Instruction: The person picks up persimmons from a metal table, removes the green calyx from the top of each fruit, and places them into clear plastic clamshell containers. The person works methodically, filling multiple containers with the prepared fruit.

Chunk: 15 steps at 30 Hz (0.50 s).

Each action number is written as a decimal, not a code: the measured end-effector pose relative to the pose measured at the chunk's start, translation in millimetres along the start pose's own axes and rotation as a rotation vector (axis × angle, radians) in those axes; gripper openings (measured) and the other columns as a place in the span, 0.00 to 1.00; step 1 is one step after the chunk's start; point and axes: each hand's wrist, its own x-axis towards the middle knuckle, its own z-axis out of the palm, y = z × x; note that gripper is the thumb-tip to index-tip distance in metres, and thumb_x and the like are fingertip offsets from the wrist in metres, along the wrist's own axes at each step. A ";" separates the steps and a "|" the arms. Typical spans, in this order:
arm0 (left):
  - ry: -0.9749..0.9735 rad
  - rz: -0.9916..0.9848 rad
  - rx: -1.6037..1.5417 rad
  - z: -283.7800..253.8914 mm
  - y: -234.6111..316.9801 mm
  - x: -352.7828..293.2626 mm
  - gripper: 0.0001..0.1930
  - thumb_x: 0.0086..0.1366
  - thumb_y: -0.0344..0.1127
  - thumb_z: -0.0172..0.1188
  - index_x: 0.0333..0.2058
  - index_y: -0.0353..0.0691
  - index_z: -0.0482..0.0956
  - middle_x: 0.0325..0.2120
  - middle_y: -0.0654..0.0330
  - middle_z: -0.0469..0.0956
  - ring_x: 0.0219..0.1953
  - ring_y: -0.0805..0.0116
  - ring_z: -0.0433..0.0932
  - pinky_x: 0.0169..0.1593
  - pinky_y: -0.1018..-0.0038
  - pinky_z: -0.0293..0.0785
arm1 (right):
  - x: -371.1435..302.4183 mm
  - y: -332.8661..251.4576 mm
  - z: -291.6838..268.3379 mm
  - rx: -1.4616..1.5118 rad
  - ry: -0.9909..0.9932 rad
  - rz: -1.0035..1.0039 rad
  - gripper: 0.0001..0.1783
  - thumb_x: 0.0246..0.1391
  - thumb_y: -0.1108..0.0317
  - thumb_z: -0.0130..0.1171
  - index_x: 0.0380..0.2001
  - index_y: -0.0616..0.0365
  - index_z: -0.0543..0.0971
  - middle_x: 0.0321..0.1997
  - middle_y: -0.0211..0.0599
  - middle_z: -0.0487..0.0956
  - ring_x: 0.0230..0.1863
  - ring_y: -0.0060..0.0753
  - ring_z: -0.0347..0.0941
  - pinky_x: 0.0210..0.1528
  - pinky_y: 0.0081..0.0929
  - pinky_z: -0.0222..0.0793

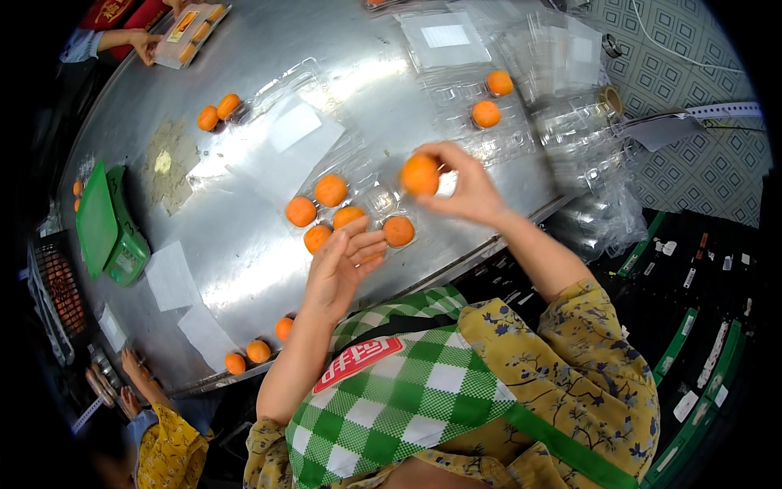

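My right hand (468,191) is raised above the steel table, its thumb and fingers closed round an orange (420,174). Below and to the left lies a clear plastic clamshell box (378,198) with several oranges (331,190) in its hollows. One hollow near the right hand holds no fruit. Over the near side of the box hovers my left hand (346,265), palm turned to the right, fingers stretched and slightly bent. It partly covers the oranges beneath; whether it touches them is hard to tell. A single orange (398,231) sits just right of its fingertips.
Loose oranges lie by the near edge (258,351) and farther left (208,118). Two more oranges (486,114) rest in another clear box at right, near stacked plastic boxes (570,130). A green scale (122,244) stands left. A co-worker's hand (145,45) holds a packed box.
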 end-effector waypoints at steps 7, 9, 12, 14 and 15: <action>0.253 0.171 0.223 -28.8 1.5 -2.7 0.17 0.64 0.34 0.56 0.51 0.36 0.71 0.41 0.55 0.79 0.43 0.70 0.77 0.47 0.75 0.73 | 42.3 92.9 -71.9 -0.732 0.080 -0.133 0.30 0.31 0.69 0.69 0.44 0.53 0.75 0.45 0.34 0.76 0.46 0.40 0.69 0.49 0.36 0.65; 0.295 0.227 0.319 -35.7 0.8 -2.2 0.17 0.63 0.31 0.58 0.50 0.37 0.72 0.40 0.56 0.79 0.42 0.71 0.77 0.46 0.75 0.73 | 48.7 103.2 -74.6 -0.837 0.041 -0.158 0.29 0.31 0.70 0.69 0.44 0.52 0.75 0.45 0.31 0.76 0.46 0.38 0.68 0.50 0.36 0.63; 0.356 0.322 0.492 -46.7 -2.3 -5.4 0.18 0.60 0.30 0.60 0.49 0.38 0.73 0.40 0.57 0.79 0.42 0.73 0.76 0.47 0.74 0.73 | 57.0 112.7 -75.5 -0.934 -0.043 -0.176 0.30 0.30 0.70 0.69 0.44 0.50 0.75 0.45 0.29 0.76 0.49 0.37 0.67 0.52 0.37 0.60; 0.435 0.352 0.629 -53.5 -3.6 -7.5 0.19 0.58 0.31 0.62 0.49 0.38 0.74 0.40 0.58 0.78 0.42 0.72 0.76 0.48 0.73 0.72 | 61.3 110.0 -75.5 -0.957 -0.103 -0.149 0.31 0.28 0.70 0.70 0.43 0.49 0.75 0.45 0.29 0.76 0.52 0.37 0.65 0.53 0.38 0.58; 0.451 0.411 0.728 -59.5 -5.2 -8.9 0.19 0.57 0.31 0.64 0.48 0.38 0.74 0.40 0.58 0.78 0.42 0.70 0.76 0.48 0.72 0.72 | 63.8 110.5 -74.6 -0.971 -0.111 -0.169 0.31 0.28 0.69 0.70 0.43 0.49 0.75 0.45 0.29 0.76 0.52 0.38 0.65 0.53 0.38 0.58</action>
